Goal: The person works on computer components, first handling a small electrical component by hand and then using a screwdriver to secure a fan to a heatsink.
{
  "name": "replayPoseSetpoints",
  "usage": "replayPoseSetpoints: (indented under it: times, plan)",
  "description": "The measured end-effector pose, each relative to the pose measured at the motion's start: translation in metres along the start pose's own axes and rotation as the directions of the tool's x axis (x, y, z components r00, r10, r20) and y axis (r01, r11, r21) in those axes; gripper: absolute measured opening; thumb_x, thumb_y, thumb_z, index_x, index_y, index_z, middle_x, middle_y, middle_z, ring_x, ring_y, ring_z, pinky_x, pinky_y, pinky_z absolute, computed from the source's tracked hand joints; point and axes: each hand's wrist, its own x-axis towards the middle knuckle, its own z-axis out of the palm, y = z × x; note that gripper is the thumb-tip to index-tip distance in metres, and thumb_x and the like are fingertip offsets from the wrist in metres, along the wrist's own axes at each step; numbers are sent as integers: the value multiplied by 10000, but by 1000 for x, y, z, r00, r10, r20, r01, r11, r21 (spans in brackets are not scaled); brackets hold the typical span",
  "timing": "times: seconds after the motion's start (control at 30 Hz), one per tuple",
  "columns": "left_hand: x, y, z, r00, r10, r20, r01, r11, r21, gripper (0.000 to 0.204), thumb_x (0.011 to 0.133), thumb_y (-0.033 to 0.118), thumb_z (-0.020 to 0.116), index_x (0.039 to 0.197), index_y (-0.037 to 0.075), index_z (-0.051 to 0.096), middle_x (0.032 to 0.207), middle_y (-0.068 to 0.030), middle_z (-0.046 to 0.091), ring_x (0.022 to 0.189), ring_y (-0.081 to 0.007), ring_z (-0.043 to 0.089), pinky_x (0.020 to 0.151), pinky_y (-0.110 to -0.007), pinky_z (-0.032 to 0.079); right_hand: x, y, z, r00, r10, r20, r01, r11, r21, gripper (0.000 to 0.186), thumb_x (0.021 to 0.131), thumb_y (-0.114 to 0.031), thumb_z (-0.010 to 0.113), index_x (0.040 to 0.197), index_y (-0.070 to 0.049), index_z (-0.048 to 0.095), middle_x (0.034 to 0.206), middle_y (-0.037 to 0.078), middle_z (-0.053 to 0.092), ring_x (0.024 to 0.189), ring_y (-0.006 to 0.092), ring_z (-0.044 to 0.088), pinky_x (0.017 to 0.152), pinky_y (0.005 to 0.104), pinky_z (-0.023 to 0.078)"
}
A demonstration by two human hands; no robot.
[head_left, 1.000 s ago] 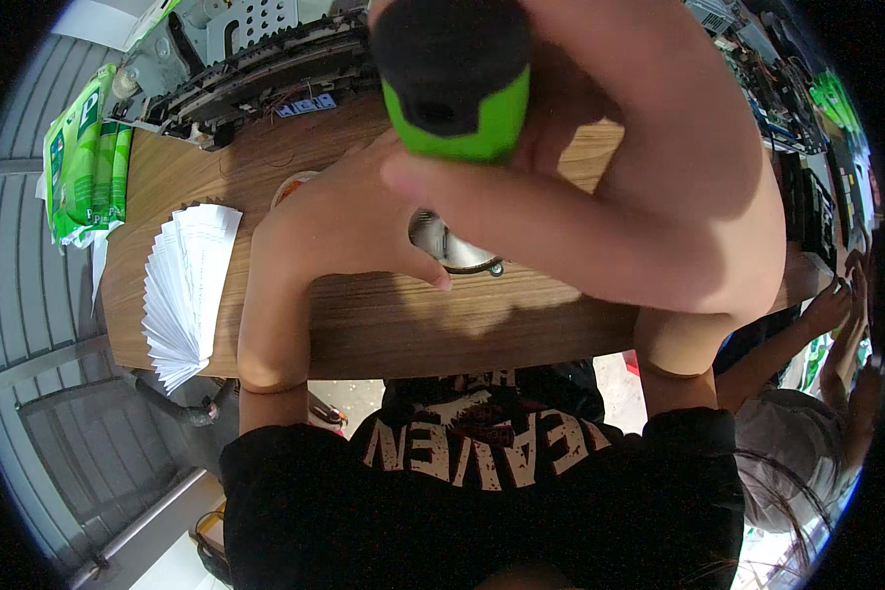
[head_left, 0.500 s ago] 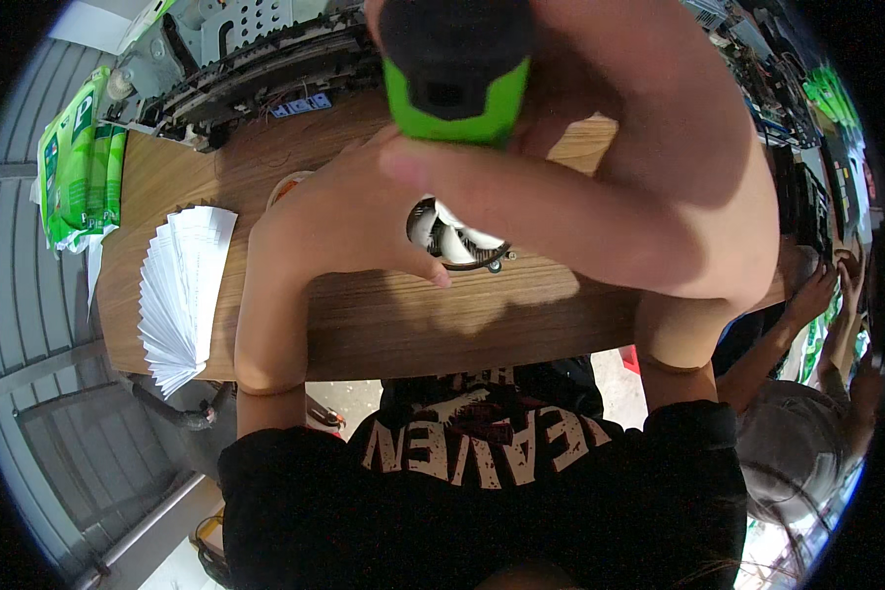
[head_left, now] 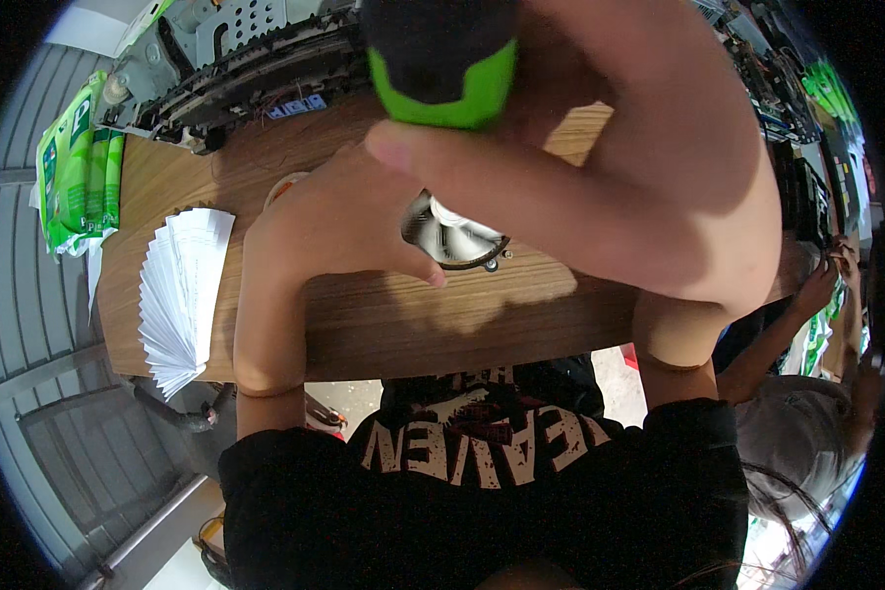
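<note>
My right hand [head_left: 610, 211] is wrapped round a black and green power drill [head_left: 444, 98] at the top middle; the drill's front end is hidden from view. Under my hands lies a small round fan [head_left: 462, 244] with white blades and a dark ring-shaped rim, only partly visible. My left hand [head_left: 329, 216] reaches over the fan's left side. Its thumb lies along the near rim, while its other fingers disappear behind the drill and my right hand. The fan's blades look smeared.
A fanned, pleated white paper [head_left: 187, 295] lies at the table's left. Green packages [head_left: 74, 177] stand behind it. A dismantled metal machine part [head_left: 236, 79] spans the far left, with a small blue board [head_left: 297, 106] beside it. At right, another person's hands [head_left: 826, 280] are visible.
My right hand and the drill have shifted slightly up and left. The fan's blades were sharper before and look more blurred now. My left hand has barely moved.
</note>
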Motion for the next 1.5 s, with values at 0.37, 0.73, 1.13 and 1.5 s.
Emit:
replayPoseSetpoints:
  times: [0.37,0.73,1.13,1.5]
  plan:
    - [3,0,10,982,1,-188,17,996,92,881,545,360,803,1268,26,427,1210,-192,516,1166,-344,464,1001,-408,354,-15,13,-29,1000,-2,14,2,1000,-6,284,778,-55,663,1030,-54,534,839,68,585,757,153,608,667,284,512]
    - [4,8,-2,995,-98,27,96,993,62,863,550,392,791,1230,-12,445,1258,-203,474,1224,-345,396,1009,-444,340,-3,10,-17,1000,-17,25,17,1000,3,282,777,-56,663,1027,-54,534,835,70,587,751,155,609,661,284,511]
    - [5,5,-4,990,-98,97,99,995,-3,821,568,410,772,1192,-33,477,1223,-216,483,1205,-359,411,1016,-450,325,1,15,-17,999,-23,35,23,1000,9,279,775,-57,663,1023,-55,535,831,71,588,745,157,610,655,285,510]
    - [6,14,-11,990,-102,96,105,994,-25,775,558,363,796,1179,14,490,1210,-202,513,1174,-356,443,1012,-389,336,-4,10,-17,999,-29,18,29,1000,6,277,774,-59,663,1019,-56,535,828,72,590,739,159,611,649,286,510]
